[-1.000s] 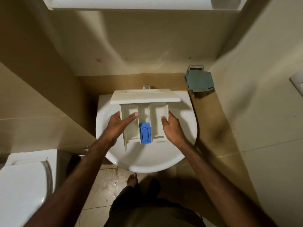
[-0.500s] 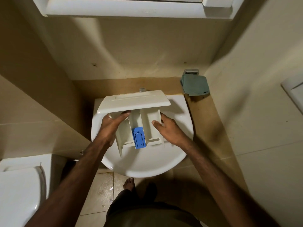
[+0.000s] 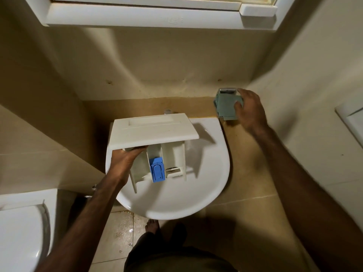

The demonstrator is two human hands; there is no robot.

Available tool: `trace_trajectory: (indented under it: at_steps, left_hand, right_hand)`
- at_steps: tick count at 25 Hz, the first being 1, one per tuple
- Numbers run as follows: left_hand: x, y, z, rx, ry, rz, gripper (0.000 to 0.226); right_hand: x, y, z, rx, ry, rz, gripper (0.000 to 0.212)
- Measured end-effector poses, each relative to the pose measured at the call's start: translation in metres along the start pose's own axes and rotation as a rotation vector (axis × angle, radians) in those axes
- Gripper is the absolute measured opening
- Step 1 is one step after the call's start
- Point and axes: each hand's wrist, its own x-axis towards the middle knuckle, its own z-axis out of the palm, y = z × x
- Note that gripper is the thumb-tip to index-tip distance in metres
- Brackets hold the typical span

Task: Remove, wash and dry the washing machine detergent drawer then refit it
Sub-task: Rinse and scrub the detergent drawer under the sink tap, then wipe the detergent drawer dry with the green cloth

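Observation:
The white detergent drawer (image 3: 153,130) hangs over the white sink (image 3: 176,201), front panel away from me, with a blue insert (image 3: 157,169) in its middle compartment. My left hand (image 3: 123,160) grips the drawer's left side wall and holds it alone. My right hand (image 3: 249,110) is up at the back right, fingers closing on a folded green cloth (image 3: 225,108) that hangs from a metal holder (image 3: 227,90) on the wall.
A white cabinet (image 3: 149,14) juts out overhead. A toilet (image 3: 21,228) stands at the lower left. Tiled walls close in on both sides. The floor tiles (image 3: 121,230) in front of the sink are wet, with my foot (image 3: 152,226) on them.
My right hand let go of the drawer and reached up and right to the green cloth. My left hand now holds the drawer alone, tilted a little.

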Motion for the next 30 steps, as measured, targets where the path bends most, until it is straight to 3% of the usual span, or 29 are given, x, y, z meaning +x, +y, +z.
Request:
trace_trajectory:
  at_steps: [5,12,15,18,21,23,27,30]
  left_hand:
    - [0.000,-0.001,0.001,0.047,-0.017,0.010,0.048]
    - [0.001,-0.006,-0.004,0.068,-0.049,0.056,0.050]
    - [-0.006,-0.010,-0.004,0.085,-0.054,0.058,0.039]
    - [-0.014,-0.014,0.000,0.058,-0.053,0.037,0.031]
    - [-0.025,-0.013,0.013,0.069,-0.086,0.085,0.037]
    - [-0.025,-0.018,0.015,0.023,-0.104,0.153,0.020]
    - [-0.028,-0.011,0.022,-0.045,-0.129,0.209,0.029]
    - [-0.032,-0.017,0.016,0.005,-0.102,0.084,0.032]
  right_hand:
    - [0.038,-0.003,-0.010,-0.164,-0.208,-0.044,0.051]
    - [0.045,-0.010,-0.028,-0.143,-0.215,-0.028,0.044]
    - [0.028,-0.023,-0.047,-0.016,-0.084,-0.014,0.031]
    - [-0.016,-0.052,-0.058,0.254,0.194,0.014,0.033]
    - [-0.075,-0.093,-0.043,0.376,0.337,-0.156,0.039]
    - [-0.111,-0.118,-0.019,0.310,0.368,-0.293,0.040]
    - [-0.162,-0.155,0.027,0.162,0.182,-0.410,0.041]
    - [-0.192,-0.181,0.039,0.116,0.114,-0.510,0.042]
